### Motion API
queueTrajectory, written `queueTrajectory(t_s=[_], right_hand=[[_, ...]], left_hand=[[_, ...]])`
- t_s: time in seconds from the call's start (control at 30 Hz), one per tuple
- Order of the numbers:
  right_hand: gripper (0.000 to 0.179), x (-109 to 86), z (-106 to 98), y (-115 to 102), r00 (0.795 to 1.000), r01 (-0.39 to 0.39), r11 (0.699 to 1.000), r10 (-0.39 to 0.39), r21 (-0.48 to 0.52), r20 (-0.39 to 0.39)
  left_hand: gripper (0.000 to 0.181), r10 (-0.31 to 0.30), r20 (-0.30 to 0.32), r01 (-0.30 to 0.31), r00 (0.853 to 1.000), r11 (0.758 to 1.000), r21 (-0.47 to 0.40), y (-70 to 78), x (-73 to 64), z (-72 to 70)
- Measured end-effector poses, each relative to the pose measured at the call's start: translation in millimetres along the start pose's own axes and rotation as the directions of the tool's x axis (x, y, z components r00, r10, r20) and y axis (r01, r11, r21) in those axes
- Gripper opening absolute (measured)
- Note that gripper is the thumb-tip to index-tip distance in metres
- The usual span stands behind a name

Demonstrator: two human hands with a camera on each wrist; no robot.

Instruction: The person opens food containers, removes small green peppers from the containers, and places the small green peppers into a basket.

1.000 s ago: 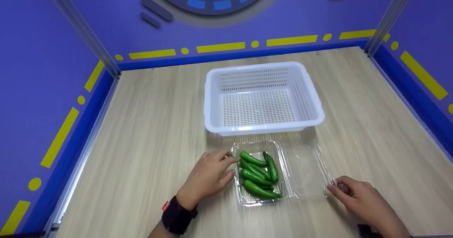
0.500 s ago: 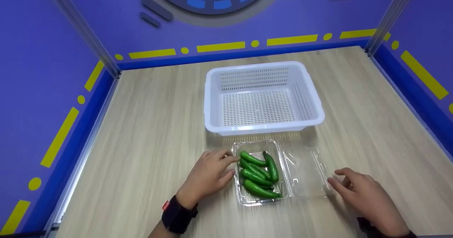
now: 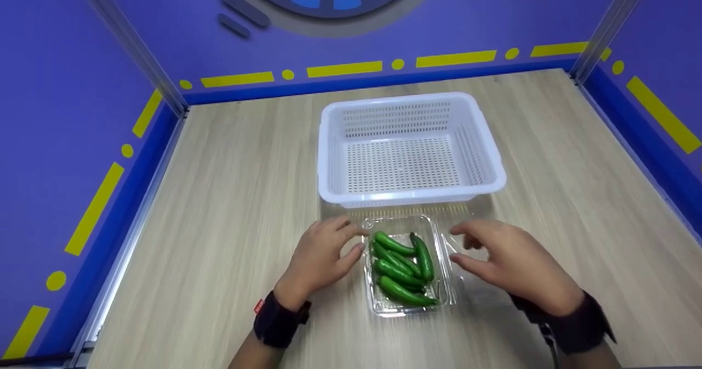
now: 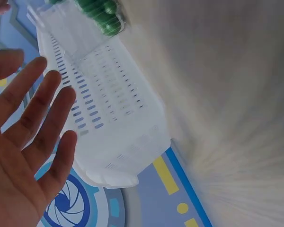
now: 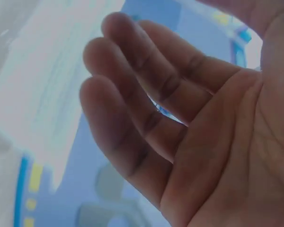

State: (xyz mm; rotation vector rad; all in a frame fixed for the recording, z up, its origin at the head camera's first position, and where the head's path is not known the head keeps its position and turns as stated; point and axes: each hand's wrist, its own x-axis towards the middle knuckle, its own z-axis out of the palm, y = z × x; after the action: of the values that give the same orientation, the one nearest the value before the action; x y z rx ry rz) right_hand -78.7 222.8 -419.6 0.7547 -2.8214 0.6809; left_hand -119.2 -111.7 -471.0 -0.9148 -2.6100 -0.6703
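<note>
Several green peppers (image 3: pixel 400 270) lie in a clear plastic clamshell box (image 3: pixel 397 313). Its transparent lid (image 3: pixel 476 297) is folded out flat to the right, partly hidden under my right hand. At the box's left rim is my left hand (image 3: pixel 322 256), thumb and fingers spread apart. The left wrist view shows that hand (image 4: pixel 26 146) with an empty palm and loosely extended fingers. My right hand (image 3: pixel 515 259) hovers over the lid, thumb and fingers apart, pointing at the peppers. In the right wrist view, nothing lies in the right hand (image 5: pixel 180 118).
Just behind the box stands a white perforated plastic basket (image 3: pixel 411 197) with nothing inside. Both rest on a pale wooden table (image 3: pixel 230 193). Blue panels (image 3: pixel 351 45) with yellow marks enclose the table at the back and sides.
My right hand has let go of the lid's right edge and moved left and up toward the peppers. The left hand stays by the box's left rim.
</note>
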Motion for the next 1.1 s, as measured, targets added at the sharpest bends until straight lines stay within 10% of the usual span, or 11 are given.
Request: queueTrajectory(t_s=[0.13,0.3,0.63,1.1], right_hand=[[0.037,24.5,8,-20,0.989,0.122,0.992,-0.12,-0.017,0.084],[0.037,46.0,21,-41,0.951,0.156,0.986,-0.134,-0.057,0.28],[0.028,63.0,39,-66,0.888,0.187,0.979,-0.131,-0.086,0.441],[0.04,67.8,57,-72,0.879,0.253,0.963,-0.188,-0.096,0.438]], left_hand=[[0.008,-0.094,-0.209,0.074,0.973,0.992,-0.098,-9.1,20.6,-5.3],[0.028,-0.355,-0.311,0.308,0.882,0.932,-0.189,-27.7,56.6,-14.4],[0.067,-0.684,-0.037,0.658,0.729,0.714,-0.237,-64.6,104.7,-15.6],[0.059,-0.76,0.179,0.751,0.625,0.524,-0.401,-90.6,121.7,12.1]])
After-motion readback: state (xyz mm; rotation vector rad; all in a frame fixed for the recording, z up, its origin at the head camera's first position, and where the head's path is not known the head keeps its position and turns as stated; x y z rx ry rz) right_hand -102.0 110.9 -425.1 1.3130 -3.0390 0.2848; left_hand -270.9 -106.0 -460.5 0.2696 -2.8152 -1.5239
